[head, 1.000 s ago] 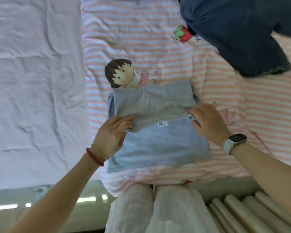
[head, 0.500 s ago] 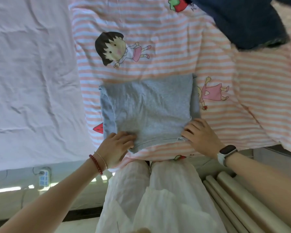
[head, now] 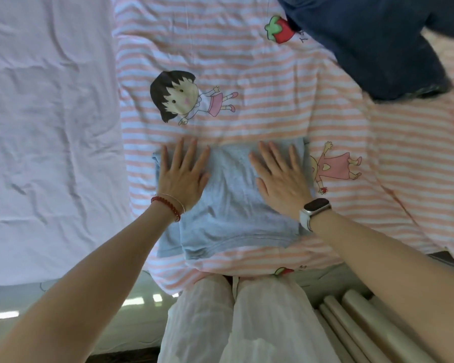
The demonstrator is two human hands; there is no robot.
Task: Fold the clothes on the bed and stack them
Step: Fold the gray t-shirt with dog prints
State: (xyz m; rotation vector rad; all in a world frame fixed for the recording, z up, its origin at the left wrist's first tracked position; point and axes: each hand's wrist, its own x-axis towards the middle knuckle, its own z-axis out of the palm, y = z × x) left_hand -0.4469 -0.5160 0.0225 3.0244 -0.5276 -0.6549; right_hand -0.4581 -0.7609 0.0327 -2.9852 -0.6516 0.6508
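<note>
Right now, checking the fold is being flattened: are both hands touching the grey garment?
Touching. The head view shows the left hand and right hand lying flat, fingers spread, on the folded grey garment.

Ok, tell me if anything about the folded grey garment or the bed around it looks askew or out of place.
Slightly. The folded grey cotton garment isn't squared: a lower layer sticks out past its left edge and near corner. Both the left hand and right hand press flat on it. A dark navy garment lies unfolded at the far right.
</note>
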